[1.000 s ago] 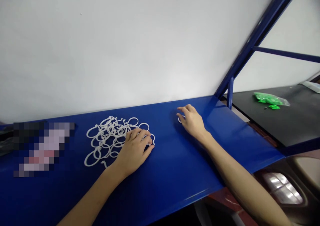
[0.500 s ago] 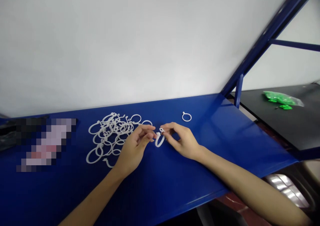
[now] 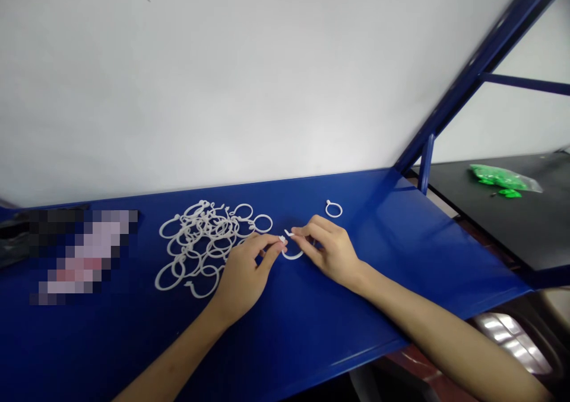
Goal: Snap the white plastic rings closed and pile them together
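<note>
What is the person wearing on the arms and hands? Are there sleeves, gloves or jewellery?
Nothing worn shows. The left hand and right hand are bare, without gloves, jewellery or a watch. The left forearm and right forearm are bare, up to the picture's edge; no sleeve is in view.

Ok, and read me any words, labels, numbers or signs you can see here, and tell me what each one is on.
No text can be read anywhere in this view.
Pixelated patch on the blue shelf: blurred out, unreadable.
Green bag on the black table: too small to show any print.
Pile of white rings and the open white ring pinched between the left hand and right hand: no marking visible.
</note>
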### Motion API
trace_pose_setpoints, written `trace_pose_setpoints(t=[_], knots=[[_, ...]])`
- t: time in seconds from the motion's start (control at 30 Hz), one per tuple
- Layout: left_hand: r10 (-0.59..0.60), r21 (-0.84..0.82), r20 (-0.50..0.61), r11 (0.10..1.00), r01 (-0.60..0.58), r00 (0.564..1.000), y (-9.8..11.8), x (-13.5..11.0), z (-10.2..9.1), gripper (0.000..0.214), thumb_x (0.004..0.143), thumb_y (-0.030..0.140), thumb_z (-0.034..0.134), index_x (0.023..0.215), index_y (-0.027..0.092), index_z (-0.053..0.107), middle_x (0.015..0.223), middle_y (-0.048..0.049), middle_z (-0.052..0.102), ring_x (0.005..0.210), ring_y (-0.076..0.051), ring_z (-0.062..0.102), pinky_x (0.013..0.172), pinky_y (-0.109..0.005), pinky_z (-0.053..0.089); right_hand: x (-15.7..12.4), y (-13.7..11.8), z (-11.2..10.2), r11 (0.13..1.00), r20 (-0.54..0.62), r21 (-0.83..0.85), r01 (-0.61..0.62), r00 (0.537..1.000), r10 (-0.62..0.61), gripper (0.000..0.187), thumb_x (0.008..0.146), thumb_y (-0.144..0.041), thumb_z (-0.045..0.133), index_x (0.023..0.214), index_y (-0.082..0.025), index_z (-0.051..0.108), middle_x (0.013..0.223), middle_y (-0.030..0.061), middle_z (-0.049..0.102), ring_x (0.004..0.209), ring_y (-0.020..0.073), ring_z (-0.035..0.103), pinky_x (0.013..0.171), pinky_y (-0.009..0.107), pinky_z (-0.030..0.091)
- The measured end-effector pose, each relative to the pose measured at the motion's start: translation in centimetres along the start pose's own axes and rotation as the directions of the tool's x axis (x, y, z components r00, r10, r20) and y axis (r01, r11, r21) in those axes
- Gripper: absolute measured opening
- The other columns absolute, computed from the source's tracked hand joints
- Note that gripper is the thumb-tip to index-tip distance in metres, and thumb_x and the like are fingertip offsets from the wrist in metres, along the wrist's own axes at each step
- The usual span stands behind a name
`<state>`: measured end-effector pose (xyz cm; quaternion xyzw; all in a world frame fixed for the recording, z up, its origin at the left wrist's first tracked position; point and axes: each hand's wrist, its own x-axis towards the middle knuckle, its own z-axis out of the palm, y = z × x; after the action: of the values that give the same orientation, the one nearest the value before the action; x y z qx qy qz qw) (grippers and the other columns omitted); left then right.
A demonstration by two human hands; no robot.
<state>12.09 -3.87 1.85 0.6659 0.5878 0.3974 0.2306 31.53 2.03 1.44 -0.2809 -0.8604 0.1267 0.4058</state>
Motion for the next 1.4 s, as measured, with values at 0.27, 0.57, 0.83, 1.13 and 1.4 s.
trace_pose_setpoints(t=[0.27, 0.57, 0.83, 1.13, 1.4], knots=[[0.123, 0.071, -0.095, 0.991, -0.116, 0.988, 0.1, -0.5, 1.0, 0.022, 0.097, 0.027, 0.049, 0.081, 0.022, 0.064, 0.078, 0.0011, 0.068, 0.073, -0.015, 0.063, 0.072, -0.028, 0.050, -0.2, -0.2, 0.0, 0.996, 0.070, 0.061, 0.062, 0.995, -0.066, 0.015, 0.101, -0.022, 0.053, 0.100, -0.017, 0.067, 0.085, 0.0054, 0.063, 0.076, 0.0153, 0.058, 0.069, 0.028, 0.049], [0.042, 0.038, -0.117, 0.999, -0.038, 0.992, 0.0, -0.5, 1.4, 0.023, 0.099, 0.033, 0.045, 0.090, 0.023, 0.064, 0.084, -0.0001, 0.071, 0.078, -0.016, 0.066, 0.073, -0.029, 0.051, -0.2, -1.0, 0.3, 0.996, 0.106, -0.085, 0.015, 0.994, -0.006, 0.024, 0.103, -0.023, 0.049, 0.085, -0.016, 0.063, 0.075, 0.0026, 0.056, 0.068, 0.0138, 0.052, 0.062, 0.025, 0.043], [0.210, 0.138, -0.143, 0.972, -0.191, 0.967, -0.5, -0.8, 1.9, 0.024, 0.100, 0.025, 0.039, 0.084, 0.022, 0.056, 0.076, 0.0005, 0.063, 0.075, -0.016, 0.060, 0.073, -0.029, 0.049, -0.5, -1.5, 0.1, 0.982, 0.124, -0.133, 0.133, 0.985, -0.117, 0.026, 0.105, -0.024, 0.044, 0.092, -0.016, 0.065, 0.077, 0.0047, 0.057, 0.070, 0.0159, 0.051, 0.063, 0.027, 0.044], [0.350, 0.606, -0.008, 0.747, -0.274, 0.937, -2.6, 1.1, 0.6, 0.025, 0.097, 0.030, 0.049, 0.109, 0.018, 0.067, 0.101, -0.0108, 0.071, 0.101, -0.029, 0.059, 0.093, -0.048, 0.047, 1.1, 3.3, -1.5, 0.838, 0.099, -0.522, -0.157, 0.965, 0.242, 0.023, 0.098, -0.012, 0.051, 0.104, -0.022, 0.071, 0.104, 0.0101, 0.062, 0.088, 0.0209, 0.057, 0.058, 0.027, 0.046], [0.361, 0.715, 0.044, 0.640, -0.282, 0.932, -3.6, 1.3, 0.0, 0.019, 0.093, 0.026, 0.057, 0.098, 0.020, 0.074, 0.115, -0.0128, 0.065, 0.110, -0.033, 0.051, 0.093, -0.053, 0.048, 1.3, 6.6, -3.5, 0.716, -0.050, -0.616, -0.328, 0.924, 0.380, 0.023, 0.095, -0.021, 0.061, 0.116, -0.016, 0.070, 0.102, 0.0158, 0.066, 0.099, 0.0302, 0.057, 0.081, 0.043, 0.053]])
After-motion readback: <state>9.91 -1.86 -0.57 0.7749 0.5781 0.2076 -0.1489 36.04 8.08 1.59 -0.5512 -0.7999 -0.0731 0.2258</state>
